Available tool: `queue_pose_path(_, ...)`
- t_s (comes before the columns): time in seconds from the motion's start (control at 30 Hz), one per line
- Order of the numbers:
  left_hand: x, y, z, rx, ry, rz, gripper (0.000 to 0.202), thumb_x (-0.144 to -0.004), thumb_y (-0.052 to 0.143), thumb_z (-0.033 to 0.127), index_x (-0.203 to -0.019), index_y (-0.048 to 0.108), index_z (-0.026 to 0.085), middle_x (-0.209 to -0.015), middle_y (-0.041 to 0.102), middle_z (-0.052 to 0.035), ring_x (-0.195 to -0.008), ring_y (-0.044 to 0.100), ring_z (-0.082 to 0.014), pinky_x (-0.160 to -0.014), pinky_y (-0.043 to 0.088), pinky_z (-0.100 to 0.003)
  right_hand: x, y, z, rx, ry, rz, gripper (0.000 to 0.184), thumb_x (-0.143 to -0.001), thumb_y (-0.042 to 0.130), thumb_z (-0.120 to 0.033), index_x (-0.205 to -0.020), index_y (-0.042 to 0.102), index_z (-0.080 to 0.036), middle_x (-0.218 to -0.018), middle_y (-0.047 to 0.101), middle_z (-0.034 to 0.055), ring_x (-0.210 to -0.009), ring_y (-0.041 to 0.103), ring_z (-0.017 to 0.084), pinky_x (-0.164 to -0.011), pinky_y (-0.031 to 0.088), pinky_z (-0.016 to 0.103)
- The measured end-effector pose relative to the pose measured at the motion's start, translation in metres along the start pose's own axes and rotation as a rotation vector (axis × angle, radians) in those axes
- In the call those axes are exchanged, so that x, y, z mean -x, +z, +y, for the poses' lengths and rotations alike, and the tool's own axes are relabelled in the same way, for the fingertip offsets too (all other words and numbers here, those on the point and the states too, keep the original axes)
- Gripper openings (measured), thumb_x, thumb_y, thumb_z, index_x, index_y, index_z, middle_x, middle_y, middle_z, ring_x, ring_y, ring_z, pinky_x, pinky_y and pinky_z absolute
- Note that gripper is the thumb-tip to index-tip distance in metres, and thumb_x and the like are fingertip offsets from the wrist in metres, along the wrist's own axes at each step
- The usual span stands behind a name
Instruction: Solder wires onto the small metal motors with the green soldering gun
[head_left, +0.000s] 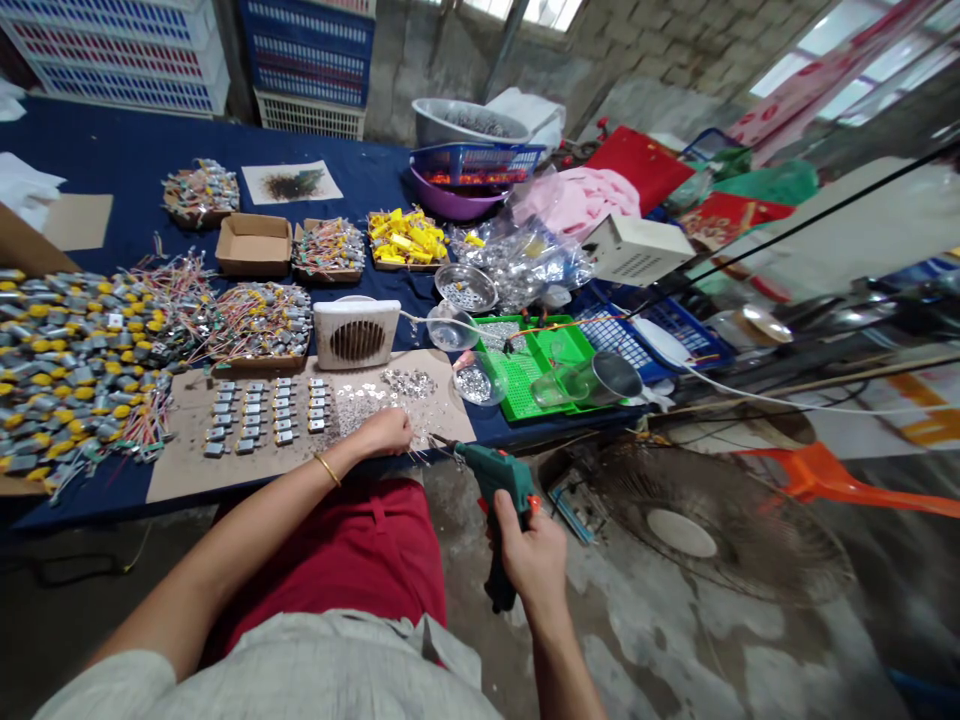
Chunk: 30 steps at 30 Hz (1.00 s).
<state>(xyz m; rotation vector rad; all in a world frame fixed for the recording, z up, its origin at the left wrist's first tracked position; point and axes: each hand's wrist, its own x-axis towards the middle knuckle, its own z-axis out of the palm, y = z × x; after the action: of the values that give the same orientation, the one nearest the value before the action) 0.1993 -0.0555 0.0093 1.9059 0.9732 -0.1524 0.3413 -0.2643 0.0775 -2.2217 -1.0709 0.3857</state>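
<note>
My right hand (529, 545) is wrapped round the black handle of a green pistol-shaped power screwdriver (491, 468). Its thin bit points left, towards my left hand (386, 432). That hand is closed at the front edge of the cardboard sheet (247, 468); what its fingers hold is hidden, though thin strands show beside them. Loose small metal parts (367, 405) are scattered just beyond it. Left of these, several small silver motors (283, 410) stand in rows on the cardboard.
A white speaker-like box (357, 335) stands behind the cardboard. Many yellow-ended motors (67, 370) are heaped at left. Boxes of wired motors (262, 320) and yellow parts (407, 237) sit farther back. On the right are a green basket (517, 395) and a floor fan (697, 520).
</note>
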Motion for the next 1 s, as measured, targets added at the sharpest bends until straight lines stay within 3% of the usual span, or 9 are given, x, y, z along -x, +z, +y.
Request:
queue_pose_path(0.53, 0.001, -0.002, 0.003, 0.007, -0.017, -0.017, 0.024, -0.076, 0.048, 0.023, -0.058, 0.061, 0.013, -0.049, 0.057, -0.0021, -0.042, 0.05, -0.0112, -0.05, 0.041, -0.023, 0.0, -0.001, -0.002, -0.039, 0.023, -0.016, 0.063, -0.079, 0.045, -0.074, -0.051, 0.058, -0.019, -0.045, 0.059, 0.0071, -0.044, 0.056, 0.018, -0.042, 0.04, 0.026)
queue_pose_path(0.6, 0.005, -0.002, -0.002, 0.098, -0.027, 0.019, 0.023, -0.078, 0.048, 0.022, -0.059, 0.059, 0.013, -0.049, 0.057, -0.0016, -0.043, 0.05, -0.0103, -0.049, 0.039, -0.021, 0.003, -0.004, 0.004, -0.08, 0.057, -0.001, 0.062, -0.077, 0.049, -0.073, -0.05, 0.057, -0.019, -0.044, 0.059, 0.0069, -0.042, 0.056, 0.017, -0.04, 0.04, 0.026)
queue_pose_path(0.7, 0.025, 0.0, -0.019, 0.457, -0.073, 0.105, 0.024, -0.085, 0.047, 0.029, -0.069, 0.056, 0.014, -0.054, 0.06, -0.0003, -0.043, 0.049, -0.0077, -0.045, 0.037, -0.018, 0.002, -0.003, 0.01, -0.254, 0.206, 0.053, 0.06, -0.074, 0.055, -0.073, -0.054, 0.06, -0.017, -0.044, 0.06, 0.0067, -0.038, 0.055, 0.017, -0.036, 0.042, 0.027)
queue_pose_path(0.8, 0.053, 0.001, -0.042, 0.843, -0.12, 0.213, 0.026, -0.086, 0.052, 0.04, -0.081, 0.052, 0.014, -0.061, 0.063, 0.0003, -0.045, 0.054, -0.0071, -0.046, 0.041, -0.017, -0.016, 0.021, -0.005, -0.614, 0.371, 0.05, 0.063, -0.074, 0.054, -0.074, -0.072, 0.067, -0.012, -0.052, 0.065, 0.0085, -0.042, 0.061, 0.02, -0.04, 0.05, 0.029)
queue_pose_path(0.9, 0.078, -0.001, -0.06, 1.046, -0.147, 0.338, 0.031, -0.082, 0.06, 0.044, -0.081, 0.051, 0.014, -0.065, 0.065, -0.0013, -0.048, 0.057, -0.0073, -0.049, 0.044, -0.018, -0.044, 0.069, -0.049, -0.996, 0.314, -0.027, 0.067, -0.071, 0.055, -0.077, -0.083, 0.067, -0.012, -0.065, 0.07, 0.0089, -0.058, 0.069, 0.022, -0.052, 0.057, 0.031)
queue_pose_path(1.0, 0.098, -0.009, -0.073, 1.153, -0.129, 0.464, 0.034, -0.08, 0.063, 0.045, -0.084, 0.053, 0.013, -0.07, 0.067, -0.0032, -0.054, 0.06, -0.008, -0.054, 0.047, -0.019, -0.06, 0.119, -0.101, -1.259, 0.265, -0.252, 0.067, -0.068, 0.059, -0.077, -0.093, 0.067, -0.016, -0.08, 0.073, 0.0076, -0.078, 0.072, 0.024, -0.066, 0.06, 0.033)
